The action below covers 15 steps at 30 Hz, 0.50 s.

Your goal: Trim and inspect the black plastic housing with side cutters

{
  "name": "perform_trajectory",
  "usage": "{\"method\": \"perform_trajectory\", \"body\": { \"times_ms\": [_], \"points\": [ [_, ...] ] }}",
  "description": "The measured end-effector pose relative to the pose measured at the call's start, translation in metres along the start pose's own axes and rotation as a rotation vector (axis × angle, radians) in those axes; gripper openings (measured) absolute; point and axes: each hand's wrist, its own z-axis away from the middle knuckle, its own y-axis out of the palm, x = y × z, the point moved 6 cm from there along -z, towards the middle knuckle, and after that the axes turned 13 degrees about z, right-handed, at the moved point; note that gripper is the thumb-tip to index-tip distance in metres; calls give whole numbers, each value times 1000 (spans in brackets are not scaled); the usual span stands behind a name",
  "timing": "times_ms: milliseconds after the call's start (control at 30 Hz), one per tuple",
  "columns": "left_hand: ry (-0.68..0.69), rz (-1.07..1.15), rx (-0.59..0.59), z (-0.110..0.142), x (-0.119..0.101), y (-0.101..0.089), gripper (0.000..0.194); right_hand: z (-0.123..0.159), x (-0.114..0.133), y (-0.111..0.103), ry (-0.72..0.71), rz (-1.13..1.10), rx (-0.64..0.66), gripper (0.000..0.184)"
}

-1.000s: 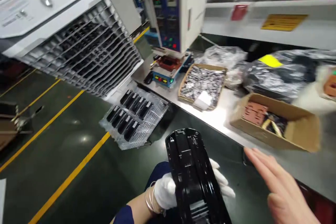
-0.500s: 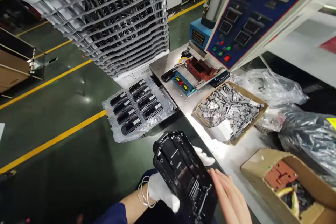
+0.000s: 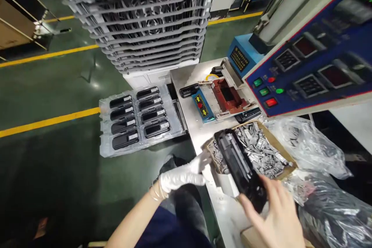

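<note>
Black plastic housing point(image 3: 240, 164) now out over the bench edge, tilted across the near corner of the cardboard box of small grey metal parts point(image 3: 280, 153), no longer cradled low over the lap as half a second ago. Passed over to the bare right hand point(image 3: 274, 219), fingers curled round the lower end with the thumb pressed on top. Released by the white-gloved left hand point(image 3: 181, 174), now clear of the housing and just beside it, fingers loosely spread, forefinger stretched toward the box. By the look of it a hand-over just completed, with the housing brought up close to the red fixture point(image 3: 229, 99) under the blue control panel point(image 3: 308, 69). Further left, a clear blister tray of black parts point(image 3: 138, 118) off the bench end, in front of a louvred white fan unit point(image 3: 148, 23). To the right, crumpled plastic bags point(image 3: 310, 147). Beyond, green floor with yellow lines point(image 3: 49, 122).
</note>
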Motion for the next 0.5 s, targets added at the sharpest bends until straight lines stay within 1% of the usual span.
{"method": "perform_trajectory", "body": {
  "times_ms": [67, 100, 167, 200, 267, 367, 433, 500],
  "points": [
    [-48, -48, -164, -9, -4, -42, 120, -36, -35, 28, 52, 96, -10, 89],
    [-53, -69, -243, -14, -10, -63, 113, -55, -50, 43, 83, 134, -6, 100],
    [-29, -139, -380, -29, -30, -101, 105, -94, -73, 72, 132, 206, 13, 118],
    [-6, -183, -433, -40, -43, -119, 102, -114, -80, 86, 148, 242, 28, 124],
    [42, -282, -502, -69, -72, -149, 95, -150, -89, 111, 174, 299, 64, 126],
    [89, -453, -538, -126, -110, -184, 81, -193, -95, 142, 226, 348, 106, 120],
    [97, -550, -560, -164, -128, -205, 79, -215, -97, 157, 254, 355, 110, 120],
    [94, -632, -600, -197, -139, -224, 84, -232, -98, 170, 268, 349, 113, 122]
  ]
}}
